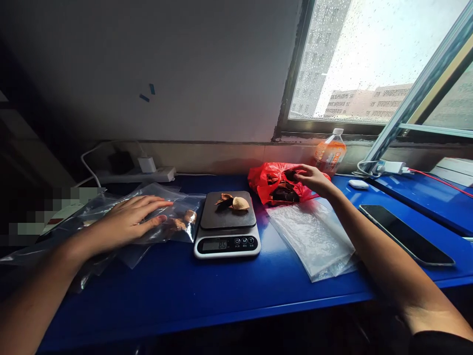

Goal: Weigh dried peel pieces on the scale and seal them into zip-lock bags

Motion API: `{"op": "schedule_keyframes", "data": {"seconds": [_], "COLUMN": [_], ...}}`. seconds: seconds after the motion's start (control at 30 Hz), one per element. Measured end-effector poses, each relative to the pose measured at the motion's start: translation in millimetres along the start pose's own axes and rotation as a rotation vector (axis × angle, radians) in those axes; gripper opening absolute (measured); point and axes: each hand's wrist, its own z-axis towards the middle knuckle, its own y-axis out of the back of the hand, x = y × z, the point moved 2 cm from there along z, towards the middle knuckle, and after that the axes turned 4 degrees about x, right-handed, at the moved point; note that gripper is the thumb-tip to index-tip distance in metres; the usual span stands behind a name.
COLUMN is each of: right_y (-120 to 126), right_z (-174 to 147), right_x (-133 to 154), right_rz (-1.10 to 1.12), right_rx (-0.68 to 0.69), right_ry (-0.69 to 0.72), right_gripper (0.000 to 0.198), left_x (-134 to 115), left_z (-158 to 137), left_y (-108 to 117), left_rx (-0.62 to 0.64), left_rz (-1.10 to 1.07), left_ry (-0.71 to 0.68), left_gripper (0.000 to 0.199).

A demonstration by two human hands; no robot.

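My left hand lies flat with fingers stretched over clear plastic bags, one of which holds brown lumpy dried pieces. A kitchen scale stands between my hands, its display showing about 8.6. On its grey plate rest a pale, rounded dried piece and a dark brown, curled one. My right hand reaches into the mouth of a red plastic bag full of dark dried pieces. Its fingers are pinched together at the dark pieces; what they hold is hard to make out.
Flat clear bags lie right of the scale. A phone, a white earbud case and an orange drink bottle are on the right. Behind, a power strip runs along the wall. The blue table ends at the front.
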Motion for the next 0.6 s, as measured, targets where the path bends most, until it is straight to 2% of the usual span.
{"op": "schedule_keyframes", "data": {"seconds": [0.1, 0.17, 0.27, 0.37, 0.53, 0.6], "right_y": [2, 1, 0, 5, 17, 16], "right_z": [-5, -7, -9, -11, -17, -15], "right_x": [7, 9, 9, 9, 6, 5], "right_rz": [0.320, 0.401, 0.407, 0.414, 0.326, 0.196], "right_rx": [0.041, 0.041, 0.025, 0.031, 0.000, 0.017], "right_ry": [-0.033, -0.077, -0.147, -0.152, -0.116, -0.113], "right_gripper": [0.031, 0.031, 0.039, 0.045, 0.033, 0.025], "left_x": [-3, -6, -11, -11, -7, -7], "left_z": [-1, -2, -3, -4, -3, -3], "left_y": [2, 4, 7, 7, 5, 5], "left_rx": [0.011, 0.040, 0.057, 0.055, 0.046, 0.055], "left_rz": [-0.005, -0.006, 0.001, -0.002, -0.016, -0.004], "left_ry": [0.008, 0.015, 0.034, 0.038, 0.031, 0.038], "left_gripper": [0.065, 0.067, 0.068, 0.069, 0.070, 0.072]}}
